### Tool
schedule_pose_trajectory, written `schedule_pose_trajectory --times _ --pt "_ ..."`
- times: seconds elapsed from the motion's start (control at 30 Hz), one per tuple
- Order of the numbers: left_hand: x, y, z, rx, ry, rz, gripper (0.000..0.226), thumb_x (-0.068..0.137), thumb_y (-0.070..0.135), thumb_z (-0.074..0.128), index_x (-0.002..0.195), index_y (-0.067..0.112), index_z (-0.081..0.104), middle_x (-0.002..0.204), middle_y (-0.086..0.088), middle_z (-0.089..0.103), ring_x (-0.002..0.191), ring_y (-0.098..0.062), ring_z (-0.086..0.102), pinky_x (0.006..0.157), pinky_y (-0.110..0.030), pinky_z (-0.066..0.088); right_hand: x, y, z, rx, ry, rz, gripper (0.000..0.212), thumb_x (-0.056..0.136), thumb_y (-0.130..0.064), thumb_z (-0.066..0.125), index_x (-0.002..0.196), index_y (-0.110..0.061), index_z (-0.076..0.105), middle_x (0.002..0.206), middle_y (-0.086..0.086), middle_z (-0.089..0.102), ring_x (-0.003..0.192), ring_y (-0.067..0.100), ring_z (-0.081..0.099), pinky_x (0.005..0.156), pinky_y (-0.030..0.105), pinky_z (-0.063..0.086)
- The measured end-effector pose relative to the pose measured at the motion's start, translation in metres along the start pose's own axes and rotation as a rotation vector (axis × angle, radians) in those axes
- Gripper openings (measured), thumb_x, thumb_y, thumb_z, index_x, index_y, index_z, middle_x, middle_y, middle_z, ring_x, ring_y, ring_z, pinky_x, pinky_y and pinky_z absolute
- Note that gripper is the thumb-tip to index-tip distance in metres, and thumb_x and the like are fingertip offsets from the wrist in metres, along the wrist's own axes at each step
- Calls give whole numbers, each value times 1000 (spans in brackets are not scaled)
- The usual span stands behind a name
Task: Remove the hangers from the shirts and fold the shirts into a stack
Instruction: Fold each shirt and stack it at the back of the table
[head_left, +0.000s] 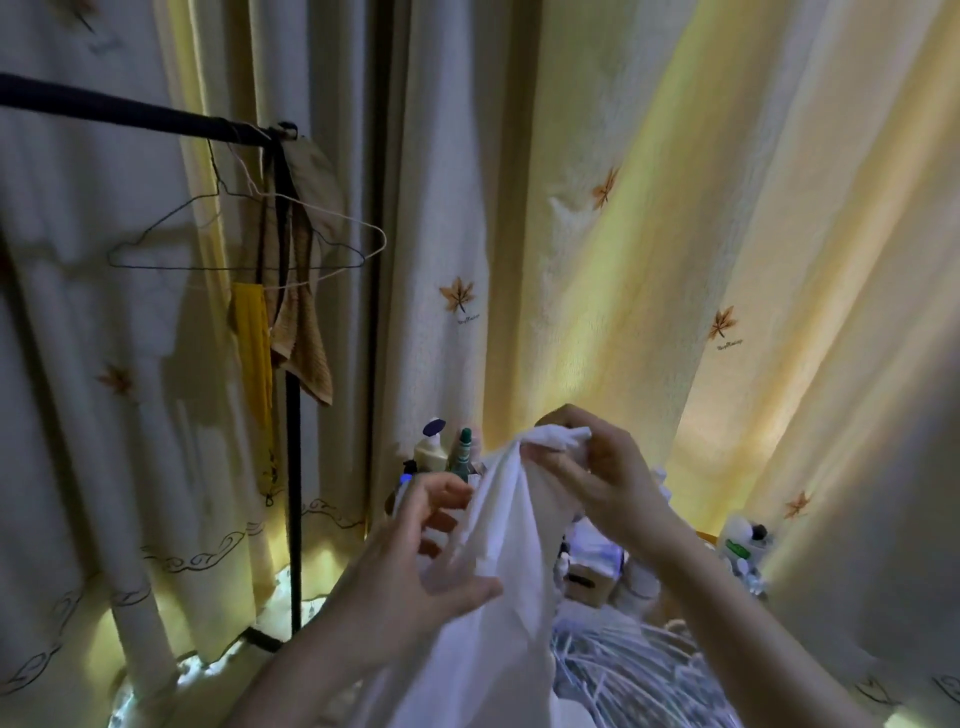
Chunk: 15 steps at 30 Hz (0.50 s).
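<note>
A white shirt (506, 561) hangs in front of me, bunched at its top. My right hand (597, 467) pinches that bunched top edge and holds the shirt up. My left hand (421, 561) is lower and to the left, with its fingers spread and touching the cloth's left side. No hanger shows inside the shirt. Two bare wire hangers (249, 239) hang from the black rail (130, 111) at the upper left.
The black clothes rack's upright pole (294, 493) stands left of centre, with brown and yellow cloths (301, 322) hung on it. Pale leaf-print curtains (649, 234) fill the background. Bottles (441, 452) and small clutter stand behind the shirt. A patterned white surface (623, 670) lies below.
</note>
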<state>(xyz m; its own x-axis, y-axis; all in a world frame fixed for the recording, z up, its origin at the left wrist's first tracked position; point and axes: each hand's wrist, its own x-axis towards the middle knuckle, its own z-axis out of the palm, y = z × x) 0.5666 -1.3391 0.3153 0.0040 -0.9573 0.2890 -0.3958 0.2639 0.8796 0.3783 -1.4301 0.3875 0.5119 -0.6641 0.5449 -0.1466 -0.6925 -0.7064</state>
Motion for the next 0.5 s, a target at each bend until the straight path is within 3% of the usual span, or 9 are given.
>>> schedule_pose_trajectory --times 0.1,0.17,0.23,0.33,0.4,0.5 --pt "-5 1 3 95 114 105 79 53 66 73 118 63 27 114 34 49 103 10 55 85 -16 48 24 -22 -20 -62 -3 -65 17 80 -46 63 82 -30 65 82 -5 67 74 6 62 62 22 47" --pt "-4 1 7 15 262 231 65 59 56 71 114 63 36 114 28 55 98 1 61 79 -15 51 34 -34 -27 -136 -8 -97 17 79 -45 64 83 -29 65 82 -3 67 74 11 64 63 31 52" --pt "1 2 9 -49 358 345 51 67 43 68 112 55 47 121 22 55 92 -7 64 74 -18 53 41 -44 -31 -158 0 -132 12 80 -40 67 81 -28 65 78 -5 67 72 10 63 62 28 51" --pt "8 2 7 21 357 447 33 74 37 66 106 46 59 133 22 49 99 -2 62 73 -12 50 47 -57 -39 -202 33 -180 20 79 -42 69 82 -23 67 79 -5 68 73 11 64 62 27 52" --pt "11 2 7 135 310 365 22 74 50 66 96 51 63 129 28 52 103 8 58 77 -11 48 51 -66 -43 -202 57 -195 23 74 -44 66 82 -22 68 79 -7 68 72 7 63 62 20 50" --pt "16 -4 13 50 70 18 13 68 62 71 73 67 61 90 33 67 83 21 56 72 0 41 55 -75 -52 -240 88 -199 23 71 -47 65 79 -25 68 80 -10 68 71 1 61 60 8 43"
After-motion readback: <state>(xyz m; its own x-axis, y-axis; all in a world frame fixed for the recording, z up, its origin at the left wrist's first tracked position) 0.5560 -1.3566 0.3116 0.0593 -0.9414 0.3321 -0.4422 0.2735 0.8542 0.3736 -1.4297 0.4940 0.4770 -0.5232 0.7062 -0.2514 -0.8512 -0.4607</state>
